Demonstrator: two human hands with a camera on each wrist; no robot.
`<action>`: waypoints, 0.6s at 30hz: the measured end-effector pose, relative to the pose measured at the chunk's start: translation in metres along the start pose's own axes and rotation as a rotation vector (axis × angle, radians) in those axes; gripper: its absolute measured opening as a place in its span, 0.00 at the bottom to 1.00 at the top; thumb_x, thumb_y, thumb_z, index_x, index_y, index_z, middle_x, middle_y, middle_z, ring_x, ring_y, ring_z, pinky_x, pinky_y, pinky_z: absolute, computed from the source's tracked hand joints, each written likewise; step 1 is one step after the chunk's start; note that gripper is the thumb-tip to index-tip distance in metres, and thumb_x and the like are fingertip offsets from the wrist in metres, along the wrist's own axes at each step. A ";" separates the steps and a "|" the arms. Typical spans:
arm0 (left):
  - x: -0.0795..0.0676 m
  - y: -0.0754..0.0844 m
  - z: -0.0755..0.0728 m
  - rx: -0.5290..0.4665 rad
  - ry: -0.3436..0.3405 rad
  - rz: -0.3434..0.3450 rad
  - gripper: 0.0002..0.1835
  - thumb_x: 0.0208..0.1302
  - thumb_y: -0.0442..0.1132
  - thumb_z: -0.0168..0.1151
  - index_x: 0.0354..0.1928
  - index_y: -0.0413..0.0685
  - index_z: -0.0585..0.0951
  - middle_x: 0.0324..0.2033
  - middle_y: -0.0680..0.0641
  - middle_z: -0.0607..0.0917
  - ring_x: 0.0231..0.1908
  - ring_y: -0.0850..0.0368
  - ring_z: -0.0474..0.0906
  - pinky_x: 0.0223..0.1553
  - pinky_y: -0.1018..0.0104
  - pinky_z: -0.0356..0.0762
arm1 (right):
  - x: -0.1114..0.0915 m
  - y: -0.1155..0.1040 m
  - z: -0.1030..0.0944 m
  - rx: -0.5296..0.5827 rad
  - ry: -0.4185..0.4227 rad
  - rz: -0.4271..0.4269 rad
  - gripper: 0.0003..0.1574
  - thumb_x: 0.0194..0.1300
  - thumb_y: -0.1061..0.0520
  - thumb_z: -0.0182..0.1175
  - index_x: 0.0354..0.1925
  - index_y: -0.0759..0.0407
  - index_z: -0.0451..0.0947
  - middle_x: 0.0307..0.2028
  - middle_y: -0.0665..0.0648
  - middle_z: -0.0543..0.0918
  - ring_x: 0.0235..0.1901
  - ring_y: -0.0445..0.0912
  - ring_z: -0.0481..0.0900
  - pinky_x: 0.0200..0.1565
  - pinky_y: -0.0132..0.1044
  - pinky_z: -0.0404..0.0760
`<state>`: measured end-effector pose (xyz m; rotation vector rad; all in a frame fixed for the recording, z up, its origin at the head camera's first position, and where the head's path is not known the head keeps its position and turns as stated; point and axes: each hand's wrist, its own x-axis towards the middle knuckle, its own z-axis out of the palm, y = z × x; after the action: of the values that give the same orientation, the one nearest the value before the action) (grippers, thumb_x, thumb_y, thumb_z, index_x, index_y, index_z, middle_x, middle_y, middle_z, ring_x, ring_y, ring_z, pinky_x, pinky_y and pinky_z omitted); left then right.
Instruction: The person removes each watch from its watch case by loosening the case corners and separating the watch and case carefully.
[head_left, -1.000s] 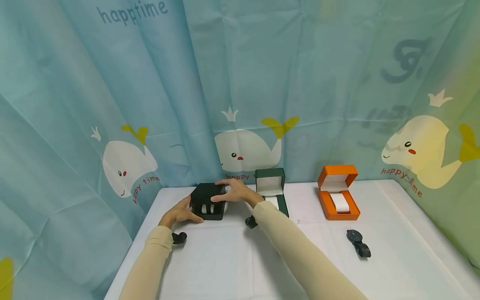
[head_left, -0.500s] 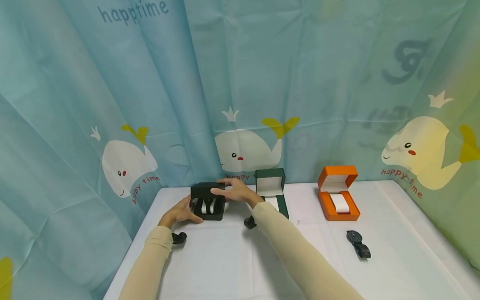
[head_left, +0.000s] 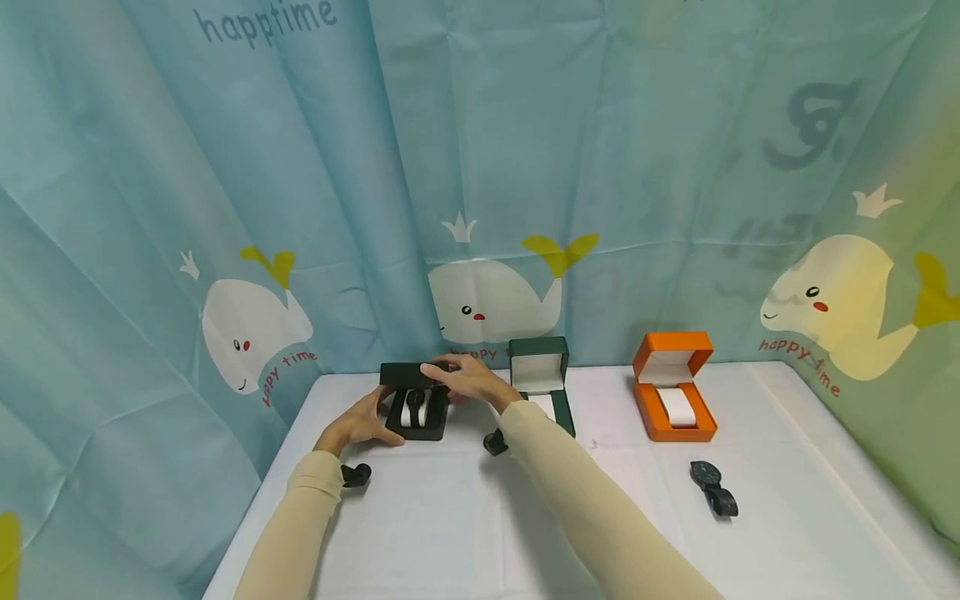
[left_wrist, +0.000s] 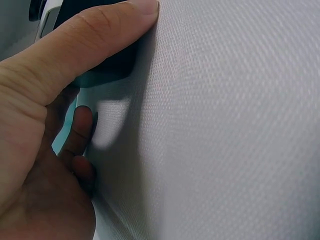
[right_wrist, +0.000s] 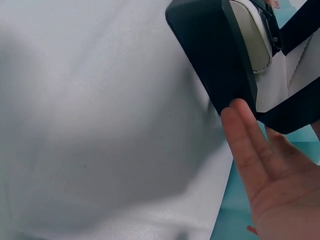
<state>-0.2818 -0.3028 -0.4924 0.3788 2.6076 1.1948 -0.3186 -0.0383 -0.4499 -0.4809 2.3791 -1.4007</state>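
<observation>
A black watch box point(head_left: 426, 433) at the table's back left has its lid point(head_left: 405, 374) raised part way. Inside, a black watch point(head_left: 415, 400) sits round a white cushion. My left hand point(head_left: 362, 422) grips the base from the left, thumb along the front and fingers on the far side; in the left wrist view the thumb point(left_wrist: 100, 32) lies across the dark box wall. With thumb in front, my right hand point(head_left: 471, 381) holds the lid's right end. In the right wrist view, two of its fingertips point(right_wrist: 232, 107) touch the box's side near the hinge.
Right of the black box stands a green watch box point(head_left: 538, 354), lid up, with a white cushion. An orange watch box point(head_left: 678, 429), also opened with a white cushion, is farther right. A black watch point(head_left: 712, 487) lies before it on the white table point(head_left: 600, 500). A curtain point(head_left: 487, 167) hangs behind.
The black box's lid has tilted up and back under my right hand, revealing the watch inside. My left hand stays at the base.
</observation>
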 end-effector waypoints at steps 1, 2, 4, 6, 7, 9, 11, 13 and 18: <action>0.000 -0.001 0.000 0.000 -0.001 0.011 0.66 0.43 0.36 0.86 0.79 0.34 0.51 0.76 0.30 0.58 0.67 0.30 0.67 0.68 0.36 0.63 | 0.001 0.000 0.000 0.005 0.000 0.004 0.51 0.63 0.19 0.56 0.74 0.45 0.70 0.68 0.63 0.72 0.45 0.56 0.87 0.46 0.50 0.87; 0.000 -0.001 0.000 0.002 -0.002 0.018 0.66 0.43 0.36 0.86 0.79 0.33 0.51 0.76 0.30 0.58 0.66 0.31 0.67 0.67 0.36 0.64 | 0.001 0.000 0.000 0.009 0.001 0.008 0.52 0.63 0.18 0.55 0.73 0.45 0.71 0.67 0.62 0.73 0.45 0.55 0.87 0.45 0.50 0.87; 0.001 -0.001 0.000 0.008 -0.004 0.028 0.65 0.43 0.35 0.86 0.79 0.33 0.52 0.76 0.30 0.58 0.64 0.32 0.69 0.66 0.37 0.66 | 0.002 0.000 0.000 0.015 0.008 0.019 0.54 0.62 0.17 0.54 0.74 0.46 0.70 0.67 0.62 0.74 0.44 0.54 0.87 0.45 0.49 0.87; 0.001 -0.001 0.000 0.018 -0.001 0.024 0.65 0.43 0.36 0.86 0.79 0.34 0.52 0.76 0.31 0.59 0.62 0.35 0.70 0.65 0.38 0.68 | 0.003 -0.001 -0.001 0.022 0.017 0.028 0.57 0.61 0.16 0.53 0.75 0.47 0.69 0.67 0.62 0.75 0.43 0.54 0.87 0.45 0.49 0.87; 0.001 -0.001 -0.001 0.023 0.002 0.019 0.65 0.43 0.36 0.86 0.79 0.34 0.53 0.76 0.32 0.59 0.61 0.36 0.70 0.64 0.39 0.68 | 0.003 -0.002 -0.001 0.027 0.021 0.032 0.58 0.61 0.16 0.53 0.75 0.48 0.68 0.67 0.62 0.75 0.42 0.55 0.87 0.44 0.50 0.87; 0.001 -0.001 -0.001 0.030 0.004 0.015 0.65 0.43 0.37 0.86 0.79 0.34 0.53 0.76 0.33 0.60 0.59 0.37 0.71 0.63 0.40 0.69 | 0.003 -0.003 -0.001 0.034 0.029 0.042 0.59 0.61 0.15 0.53 0.76 0.50 0.66 0.67 0.63 0.75 0.41 0.55 0.87 0.44 0.50 0.87; 0.001 -0.001 -0.001 0.031 0.009 0.011 0.65 0.43 0.37 0.87 0.79 0.35 0.54 0.76 0.34 0.60 0.58 0.39 0.71 0.61 0.42 0.70 | 0.004 -0.004 -0.001 0.037 0.031 0.050 0.61 0.62 0.15 0.52 0.77 0.51 0.64 0.67 0.64 0.75 0.40 0.55 0.88 0.43 0.51 0.87; 0.000 -0.001 -0.001 0.036 0.014 0.013 0.64 0.42 0.37 0.87 0.79 0.36 0.54 0.75 0.34 0.62 0.56 0.41 0.70 0.59 0.45 0.70 | 0.005 -0.005 -0.001 0.038 0.028 0.058 0.62 0.62 0.15 0.51 0.78 0.52 0.63 0.68 0.64 0.74 0.40 0.55 0.88 0.43 0.51 0.87; -0.001 -0.001 -0.001 0.050 0.021 0.016 0.64 0.42 0.37 0.87 0.78 0.36 0.56 0.71 0.36 0.67 0.51 0.45 0.69 0.53 0.52 0.69 | 0.008 -0.004 -0.001 0.069 0.016 0.084 0.65 0.60 0.13 0.49 0.79 0.52 0.59 0.71 0.65 0.70 0.41 0.57 0.87 0.44 0.53 0.87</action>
<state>-0.2814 -0.3042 -0.4928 0.3991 2.6613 1.1465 -0.3256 -0.0428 -0.4462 -0.3484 2.3265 -1.4482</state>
